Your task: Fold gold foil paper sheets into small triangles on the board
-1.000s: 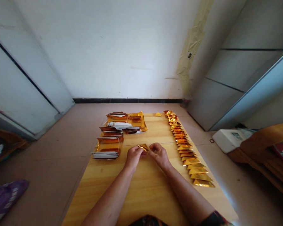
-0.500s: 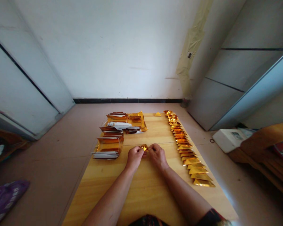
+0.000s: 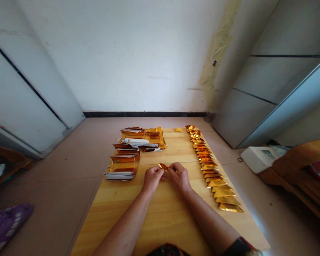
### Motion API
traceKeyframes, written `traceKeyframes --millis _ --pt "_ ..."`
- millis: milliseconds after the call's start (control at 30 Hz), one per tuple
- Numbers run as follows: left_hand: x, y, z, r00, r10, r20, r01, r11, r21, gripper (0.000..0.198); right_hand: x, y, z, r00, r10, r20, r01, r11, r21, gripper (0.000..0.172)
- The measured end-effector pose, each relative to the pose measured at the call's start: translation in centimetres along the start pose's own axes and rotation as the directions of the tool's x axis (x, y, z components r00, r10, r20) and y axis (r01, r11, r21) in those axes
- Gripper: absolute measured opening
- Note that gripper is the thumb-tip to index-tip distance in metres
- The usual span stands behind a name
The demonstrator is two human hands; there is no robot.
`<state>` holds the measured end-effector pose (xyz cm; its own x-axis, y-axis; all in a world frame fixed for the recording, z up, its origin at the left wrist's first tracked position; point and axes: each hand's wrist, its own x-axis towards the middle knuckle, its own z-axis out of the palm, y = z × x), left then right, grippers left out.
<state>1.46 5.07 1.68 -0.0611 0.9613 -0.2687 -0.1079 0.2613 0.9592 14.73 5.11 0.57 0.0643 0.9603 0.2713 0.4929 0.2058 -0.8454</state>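
A small piece of folded gold foil paper point(image 3: 163, 166) is held just above the middle of the wooden table. My right hand point(image 3: 179, 176) pinches its right end between thumb and fingers. From the other side, my left hand point(image 3: 152, 178) has its fingers closed at the paper's lower left edge. Fingers hide part of the piece. To the right runs a long row of folded gold foil pieces point(image 3: 215, 182), overlapping one another. Stacks of gold foil sheets point(image 3: 124, 164) with white backs lie to the left, curled up at their edges.
A second group of foil sheets point(image 3: 133, 134) and one lone folded piece point(image 3: 178, 129) lie at the far end of the wooden table point(image 3: 117, 217). Beyond are a wall, a grey cabinet point(image 3: 258, 92) and a white box point(image 3: 256, 159). A purple bag point(image 3: 9, 224) rests at lower left.
The gold foil paper between my hands has turned and now looks narrower, slanting down to the right. My hands have shifted only slightly; the rows and stacks are unchanged.
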Motion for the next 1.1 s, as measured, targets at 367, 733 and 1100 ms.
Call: traceKeyframes --millis 367,733,1100 --pt "0.1 -0.3 -0.2 1.0 -0.008 -0.008 0.008 1.0 -0.02 0.014 2.3 -0.1 -3.0 0.94 -0.334 0.072 0.318 0.78 -0.539 0.023" --pt "0.3 0.7 0.8 0.995 -0.087 0.058 0.099 0.961 -0.257 0.031 1.8 0.3 -2.0 0.922 -0.384 0.048 0.364 0.819 -0.443 0.018" --pt "0.5 0.7 -0.6 0.996 -0.074 0.041 0.077 0.993 -0.09 0.023 1.6 -0.4 -1.6 0.974 -0.146 0.175 0.166 0.98 -0.109 0.016"
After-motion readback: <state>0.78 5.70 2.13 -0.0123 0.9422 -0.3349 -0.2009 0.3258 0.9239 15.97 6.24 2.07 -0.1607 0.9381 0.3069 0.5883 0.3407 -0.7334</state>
